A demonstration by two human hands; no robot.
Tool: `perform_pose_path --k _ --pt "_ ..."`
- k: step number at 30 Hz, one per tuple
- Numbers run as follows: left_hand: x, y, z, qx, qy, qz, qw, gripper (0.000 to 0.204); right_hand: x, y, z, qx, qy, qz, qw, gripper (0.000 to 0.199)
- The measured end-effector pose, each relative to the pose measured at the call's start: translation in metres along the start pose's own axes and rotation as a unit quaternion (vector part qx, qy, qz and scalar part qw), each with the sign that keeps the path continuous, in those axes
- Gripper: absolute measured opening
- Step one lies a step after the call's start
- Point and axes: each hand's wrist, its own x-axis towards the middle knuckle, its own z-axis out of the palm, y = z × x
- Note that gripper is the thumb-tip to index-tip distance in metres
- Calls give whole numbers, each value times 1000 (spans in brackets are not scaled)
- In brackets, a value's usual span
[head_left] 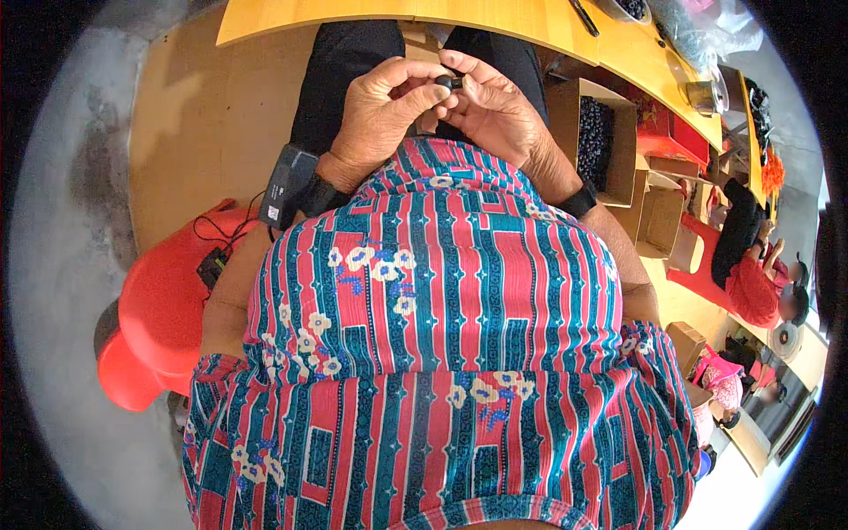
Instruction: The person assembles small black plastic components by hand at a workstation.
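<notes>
Above my lap, both hands meet around a small black rounded part [447, 82], whose exact kind is too small to tell. My left hand [371, 119] pinches its rounded left end between thumb and fingers. From the other side, my right hand [503, 115] has thumb and fingertips closed on its narrower right end. Each wrist carries a black band, and a black box-shaped device [290, 181] sits by the left one with a cable near it.
A yellow table [397, 11] runs along the far side. At right stands a cardboard box [623, 146] holding many small black pieces. A bowl [632, 9], clear plastic bag [707, 40] and metal tin [704, 95] are on the table. A red chair [168, 300] is at left; people sit far right.
</notes>
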Motion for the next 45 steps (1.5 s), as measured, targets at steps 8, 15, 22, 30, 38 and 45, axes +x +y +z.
perform_pose_path --k 8,15,22,30,38,45 --pt "2 -2 -3 99 18 45 994 16 1 1 -2 7 1 3 1000 32" --pt "5 7 -3 244 26 121 962 16 2 6 -4 8 12 -6 1000 30" --pt "2 -3 2 109 41 52 992 17 1 8 -2 15 -3 -17 1000 29" --pt "1 -5 2 142 45 93 984 13 2 7 2 15 52 24 998 24" --pt "2 -4 -2 158 51 104 981 12 0 -1 2 -71 51 88 992 29" --pt "0 3 1 199 57 95 974 17 3 -1 1 -131 -9 68 989 37"
